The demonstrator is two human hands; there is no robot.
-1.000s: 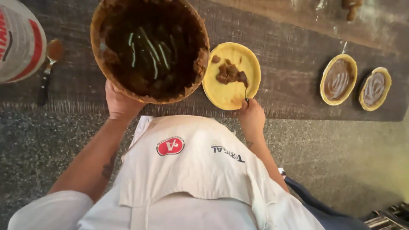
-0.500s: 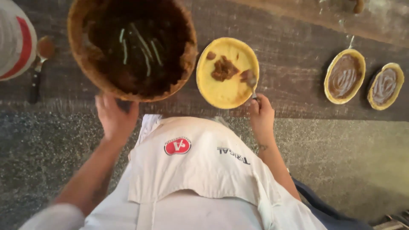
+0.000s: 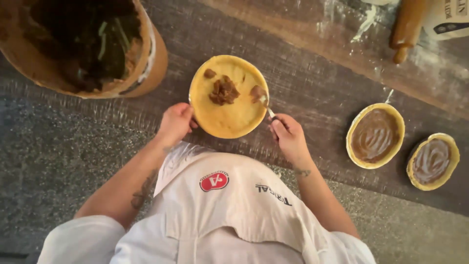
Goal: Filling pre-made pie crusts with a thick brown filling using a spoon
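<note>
A yellow pastry shell (image 3: 229,115) sits on the dark wooden counter (image 3: 312,93) with a lump of brown filling (image 3: 223,90) in its middle. My left hand (image 3: 176,122) grips the shell's near left rim. My right hand (image 3: 289,138) holds a spoon (image 3: 261,97) loaded with brown filling, its tip over the shell's right side. A big round bowl (image 3: 146,63) of dark brown filling with green strips stands at the far left, apart from both hands.
Two pastry shells filled with smooth brown paste, one (image 3: 375,135) nearer and one (image 3: 433,161) further right, lie to my right. A wooden rolling pin (image 3: 406,24) and a bag (image 3: 447,17) rest on a floured board at the back right. My white apron (image 3: 229,205) fills the bottom.
My left hand left the big bowl and took hold of the pastry shell's rim. The right hand stayed at the shell's right edge with the spoon. The view shifted, so the bowl sits further left.
</note>
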